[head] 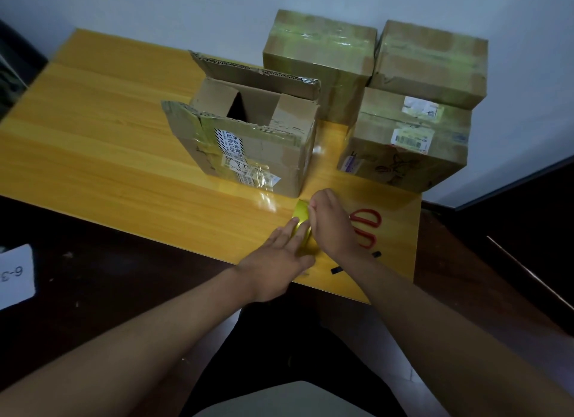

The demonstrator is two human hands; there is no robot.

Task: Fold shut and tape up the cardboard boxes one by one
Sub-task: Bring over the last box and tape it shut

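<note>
An open cardboard box stands mid-table with its long flaps up and its short flaps folded in. A yellow tape roll lies on the table in front of it. My left hand rests on the roll's near side with straight fingers. My right hand is curled over the roll's right side and pinches at it; the fingertips are hidden. Three taped boxes stand at the back right: one behind the open box, one low, one on top.
Red-handled scissors lie on the yellow wooden table just right of my right hand. A white paper label sits at the far left on the dark surface. The table's near edge runs under my forearms.
</note>
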